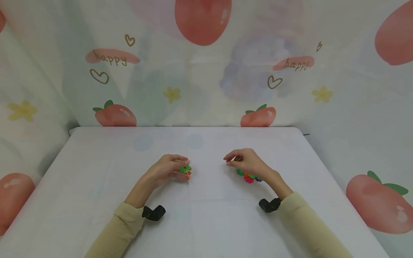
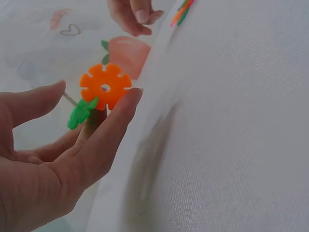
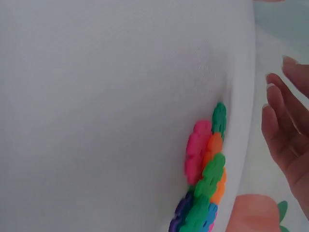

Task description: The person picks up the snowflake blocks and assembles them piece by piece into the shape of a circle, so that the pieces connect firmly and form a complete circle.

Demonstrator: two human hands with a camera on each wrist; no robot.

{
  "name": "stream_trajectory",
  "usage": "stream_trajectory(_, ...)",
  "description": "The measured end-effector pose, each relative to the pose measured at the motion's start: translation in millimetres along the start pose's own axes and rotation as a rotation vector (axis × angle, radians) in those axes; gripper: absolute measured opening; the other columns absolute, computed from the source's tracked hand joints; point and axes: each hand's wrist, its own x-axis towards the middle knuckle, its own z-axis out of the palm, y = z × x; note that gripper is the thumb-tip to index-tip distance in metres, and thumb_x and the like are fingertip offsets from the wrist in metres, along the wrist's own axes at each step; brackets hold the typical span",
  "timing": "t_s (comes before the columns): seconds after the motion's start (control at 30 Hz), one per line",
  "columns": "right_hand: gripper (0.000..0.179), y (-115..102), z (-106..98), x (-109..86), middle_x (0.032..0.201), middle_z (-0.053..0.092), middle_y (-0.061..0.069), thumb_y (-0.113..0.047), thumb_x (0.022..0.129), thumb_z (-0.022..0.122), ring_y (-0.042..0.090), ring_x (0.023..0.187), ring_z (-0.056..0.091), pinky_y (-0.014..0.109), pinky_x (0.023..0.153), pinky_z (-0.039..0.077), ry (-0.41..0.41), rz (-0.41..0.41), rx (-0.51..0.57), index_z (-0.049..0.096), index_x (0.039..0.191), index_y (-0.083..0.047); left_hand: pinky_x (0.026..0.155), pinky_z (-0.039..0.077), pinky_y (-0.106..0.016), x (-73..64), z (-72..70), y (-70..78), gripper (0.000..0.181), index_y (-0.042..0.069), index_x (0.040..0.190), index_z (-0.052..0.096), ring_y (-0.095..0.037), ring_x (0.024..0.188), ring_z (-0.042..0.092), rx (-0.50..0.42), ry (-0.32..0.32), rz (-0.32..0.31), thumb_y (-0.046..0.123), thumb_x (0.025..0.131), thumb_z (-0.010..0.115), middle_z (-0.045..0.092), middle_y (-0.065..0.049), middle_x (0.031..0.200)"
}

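My left hand (image 1: 167, 168) holds two small plastic snowflake discs above the table. One is an orange disc (image 2: 99, 79), notched round its rim with a hole in the centre. The other, a green disc (image 2: 79, 115), is seen nearly edge-on and meets the orange one at an angle. In the left wrist view the thumb tip stands apart from the orange disc, and a finger lies against its lower edge. My right hand (image 1: 248, 161) hovers with bent fingers and nothing between them. Below it, partly hidden in the head view, lies a pile of snowflake discs (image 3: 208, 176).
Pink, orange, green, blue and dark purple pieces make up the pile. It lies on a white-covered table (image 1: 206, 222). A printed cloth (image 1: 200, 79) with peaches, hearts and flowers hangs behind and at the sides. Each wrist carries a black camera mount (image 1: 154, 213).
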Motion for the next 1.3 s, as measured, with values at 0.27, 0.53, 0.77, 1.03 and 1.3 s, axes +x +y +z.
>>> stream_trajectory(0.27,0.014,24,-14,-15.3,0.098,0.076,0.003,-0.011,0.093,0.075,0.016,0.084,0.063,0.028,0.075,0.054,-0.041,0.056,-0.123,0.077,0.106,-0.006,0.092,0.06,-0.037,0.2,-0.9,-1.3,0.051,-0.008,0.14,0.054,-0.021,0.081,0.077,0.025,0.017,-0.015,0.02,0.1,0.068,0.068,-0.018,0.119)
stream_trajectory(0.53,0.026,35,-16,-21.1,0.099,0.07,0.004,-0.021,0.088,0.082,0.02,0.091,0.061,0.03,0.078,0.056,-0.115,0.164,-0.199,0.075,0.107,-0.003,0.091,0.061,-0.038,0.4,-1.7,-1.4,0.051,-0.007,0.142,0.052,-0.022,0.081,0.077,0.016,0.005,0.005,0.019,0.1,0.066,0.065,-0.02,0.124)
stream_trajectory(0.77,0.021,29,-13,-15.6,0.086,0.065,0.002,-0.018,0.088,0.082,0.018,0.081,0.058,0.03,0.072,0.052,-0.107,0.18,-0.154,0.068,0.096,-0.006,0.087,0.062,-0.038,2.3,-1.0,-2.0,0.051,-0.009,0.145,0.05,-0.021,0.087,0.077,0.017,-0.008,0.005,0.018,0.103,0.063,0.07,-0.017,0.11)
stream_trajectory(1.03,0.009,19,0,-2.8,0.083,0.067,0.0,-0.009,0.089,0.078,0.016,0.081,0.059,0.028,0.074,0.051,0.007,0.077,-0.083,0.069,0.092,-0.009,0.086,0.062,-0.036,3.9,-1.2,-2.6,0.05,-0.01,0.147,0.047,-0.02,0.092,0.076,0.035,-0.023,0.017,0.016,0.105,0.059,0.069,-0.024,0.121)
stream_trajectory(1.3,0.01,5,13,8.8,0.089,0.072,0.004,-0.02,0.093,0.076,0.022,0.085,0.064,0.03,0.077,0.053,0.047,0.106,0.091,0.071,0.096,-0.012,0.086,0.062,-0.037,2.4,-1.4,-2.9,0.05,-0.011,0.145,0.048,-0.022,0.086,0.077,0.026,-0.019,0.006,0.016,0.104,0.06,0.07,-0.023,0.117)
